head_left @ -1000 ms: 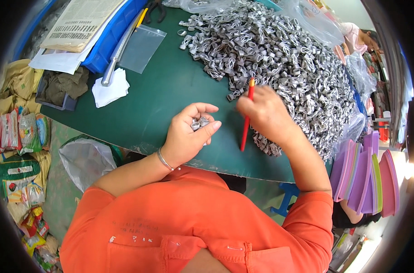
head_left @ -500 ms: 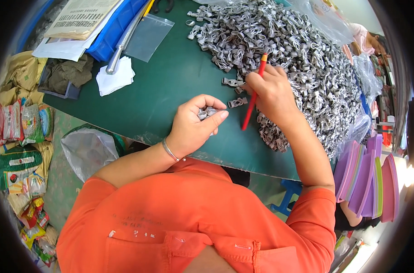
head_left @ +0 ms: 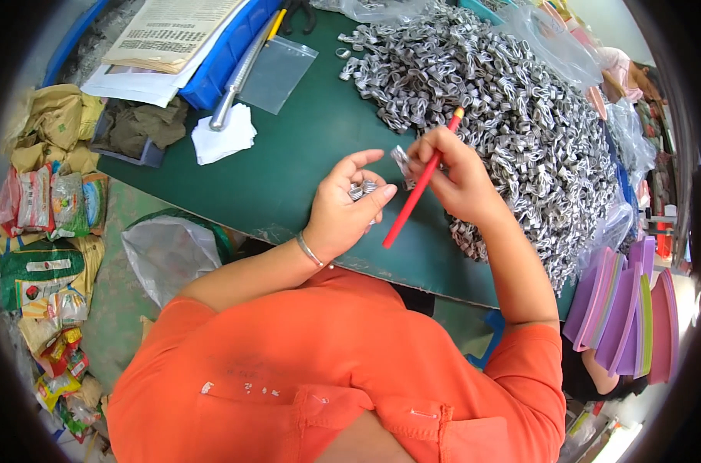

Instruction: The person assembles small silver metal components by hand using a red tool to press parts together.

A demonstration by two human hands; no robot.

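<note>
My left hand (head_left: pixel 337 210) is curled, palm inward, around several small silver metal loops (head_left: pixel 358 190). To its right, my right hand (head_left: pixel 466 184) grips a slim red pencil (head_left: pixel 409 210) with a yellow upper end, slanting down toward the left. Those same fingers also pinch a small grey metal clip (head_left: pixel 401 159), held up just above the left fingertips. Beyond and right of my right hand spreads a big heap of similar grey metal clips (head_left: pixel 512 116). The two hands are close together but apart.
On the green table (head_left: pixel 289 162) lie white paper slips (head_left: pixel 225 137), a metal-shafted tool (head_left: pixel 231 100), a clear zip bag (head_left: pixel 279 73) and a blue bin (head_left: pixel 223 58) with papers. A lined bag (head_left: pixel 169 258) stands below the left edge. Purple foam sheets (head_left: pixel 597 309) stand at right.
My right hand has picked up a metal clip from beside the heap and brought it near my left hand. The pencil has swung along, its lower end now further left and nearer me.
</note>
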